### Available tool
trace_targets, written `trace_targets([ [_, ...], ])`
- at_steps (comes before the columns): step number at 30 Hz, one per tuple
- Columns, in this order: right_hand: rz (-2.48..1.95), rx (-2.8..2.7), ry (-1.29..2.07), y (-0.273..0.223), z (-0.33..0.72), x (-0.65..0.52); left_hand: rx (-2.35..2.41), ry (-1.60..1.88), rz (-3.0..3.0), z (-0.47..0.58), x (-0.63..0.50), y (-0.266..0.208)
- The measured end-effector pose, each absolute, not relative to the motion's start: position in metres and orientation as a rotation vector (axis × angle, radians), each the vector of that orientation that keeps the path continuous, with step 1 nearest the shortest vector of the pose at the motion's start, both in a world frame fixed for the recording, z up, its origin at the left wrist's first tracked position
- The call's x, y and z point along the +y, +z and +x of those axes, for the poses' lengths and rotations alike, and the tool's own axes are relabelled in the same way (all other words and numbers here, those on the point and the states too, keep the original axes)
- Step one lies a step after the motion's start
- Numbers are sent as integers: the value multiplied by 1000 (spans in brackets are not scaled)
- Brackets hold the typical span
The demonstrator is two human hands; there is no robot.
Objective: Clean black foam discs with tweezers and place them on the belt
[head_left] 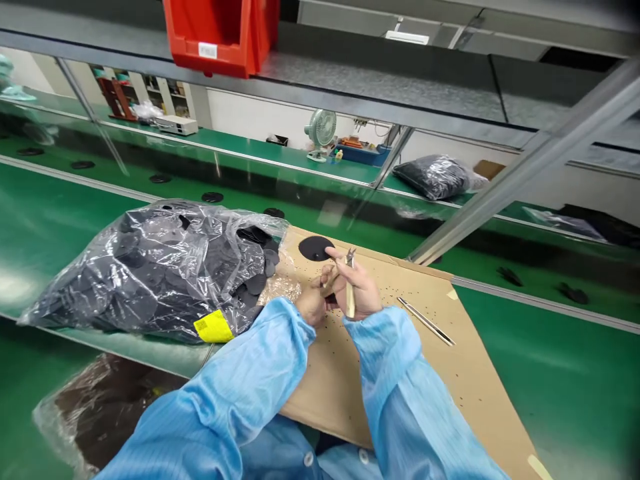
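Note:
My right hand (364,288) is closed around a pair of nippers (351,259) with pale handles, their metal jaws pointing up and away. Beside it, my left hand (312,305) has its fingers curled together. A small dark patch shows between the two hands, but I cannot make out what the left fingers hold. Just beyond my hands, a flat black disc (315,249) lies over the cardboard sheet (325,380), and a finger of my right hand overlaps its edge. To the right on the cardboard lies a slim metal tool like tweezers (426,321).
At left, a large clear bag (145,267) full of black discs opens toward the cardboard; a yellow label (214,327) is on it. Tiny black bits are scattered over the cardboard. Behind runs a green belt (115,172) carrying black discs. A red bin (220,33) sits on the overhead shelf.

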State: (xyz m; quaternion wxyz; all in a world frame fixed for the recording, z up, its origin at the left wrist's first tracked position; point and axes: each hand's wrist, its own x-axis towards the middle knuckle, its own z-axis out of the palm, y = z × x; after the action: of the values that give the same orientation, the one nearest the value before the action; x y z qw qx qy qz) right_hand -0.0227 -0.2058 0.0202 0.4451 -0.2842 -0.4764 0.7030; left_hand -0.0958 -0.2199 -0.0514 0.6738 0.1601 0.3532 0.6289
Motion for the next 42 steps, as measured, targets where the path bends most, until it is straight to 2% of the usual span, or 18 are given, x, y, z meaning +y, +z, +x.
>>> trace_targets([
  [3, -720, -1210, 1426, 14, 13, -213, 733, 1388, 393, -98, -217, -57],
  [8, -950, -1628, 465, -26, 41, -220, 761, 1384, 369, -101, -216, -58],
  [11, -970, -2050, 216, -49, 41, -222, 722, 1362, 370, -102, -217, -60],
  [16, -990, -2294, 230, -56, 43, -221, 751, 1366, 396, -104, -217, -63],
  [21, -854, -1986, 442, -50, 45, -225, 867, 1453, 430, -100, -220, -56],
  [28, -1152, -1452, 598, -54, 44, -220, 931, 1414, 675, -93, -228, -54],
  [36, -1149, -1491, 763, -55, 48, -216, 873, 1372, 738, -91, -233, -55],
  [42, -1146, -1443, 766, -55, 43, -220, 850, 1382, 699, -90, -233, -59],
])
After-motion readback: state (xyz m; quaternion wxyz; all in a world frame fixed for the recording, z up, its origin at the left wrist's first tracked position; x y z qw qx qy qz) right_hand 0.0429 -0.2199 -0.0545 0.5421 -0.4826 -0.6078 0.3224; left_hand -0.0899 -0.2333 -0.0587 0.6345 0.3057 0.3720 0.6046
